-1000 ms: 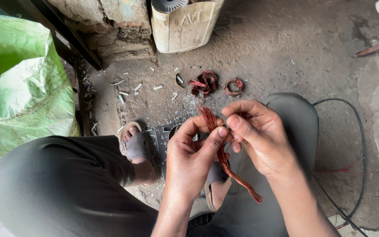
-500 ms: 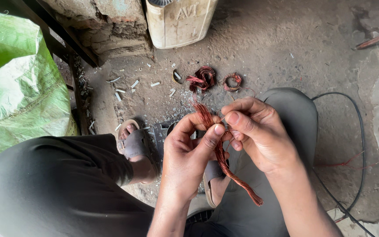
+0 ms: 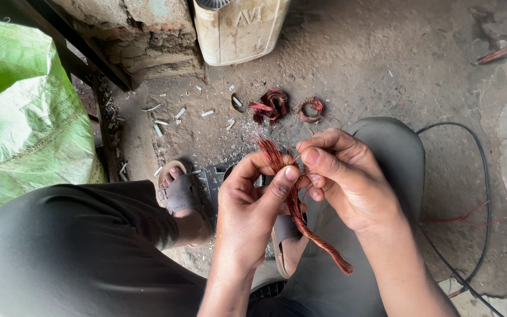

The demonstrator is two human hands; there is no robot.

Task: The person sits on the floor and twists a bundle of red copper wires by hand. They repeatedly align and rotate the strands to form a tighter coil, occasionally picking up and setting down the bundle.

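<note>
The person squats over the dirt floor with a bundle of copper wire held between the knees: the left hand pinches its frayed upper end between thumb and fingers, and the right hand nips a few loose strands just beside it. By the look of it, strands are being teased apart or straightened, while the lower part hangs twisted tight. Two small copper coils lie on the ground beyond; any further pull would need a firm left grip so the bundle doesn't slip.

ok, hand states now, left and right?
Left hand: closed, pinching the copper wire bundle.
Right hand: closed, fingertips pinching the same bundle near its frayed top.
</note>
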